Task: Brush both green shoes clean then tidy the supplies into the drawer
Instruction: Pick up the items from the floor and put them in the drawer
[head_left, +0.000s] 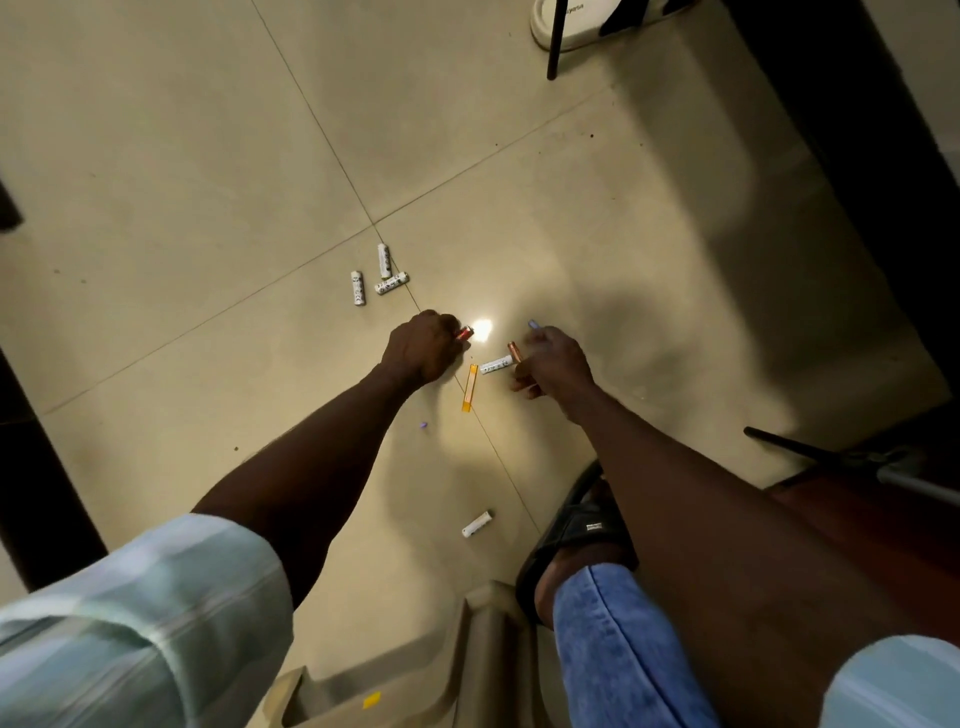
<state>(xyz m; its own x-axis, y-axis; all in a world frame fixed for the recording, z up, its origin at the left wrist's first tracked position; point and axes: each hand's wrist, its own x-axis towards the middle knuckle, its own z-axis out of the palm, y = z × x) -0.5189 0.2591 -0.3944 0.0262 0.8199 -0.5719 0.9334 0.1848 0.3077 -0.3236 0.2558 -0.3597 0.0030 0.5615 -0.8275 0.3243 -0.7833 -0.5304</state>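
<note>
The left hand (421, 345) is curling its grip around a red lighter (465, 332), mostly hidden. The right hand (553, 364) is pinching a copper-tipped cylinder (515, 352) and a blue-tipped item (534, 325), both blurred. White batteries (384, 275) are lying scattered on the floor (208, 156); an orange strip (470, 387) is pointing away from the person.

Big shiny beige floor tiles (208, 130) with thin lines. Bright light spot (482, 328) mid frame. Dark furniture (883, 130) upper right.

Three white batteries (382, 275) lie clustered on the tiled floor (156, 156); an orange lighter (470, 388) lies on a grout line near another white battery (496, 365).
</note>
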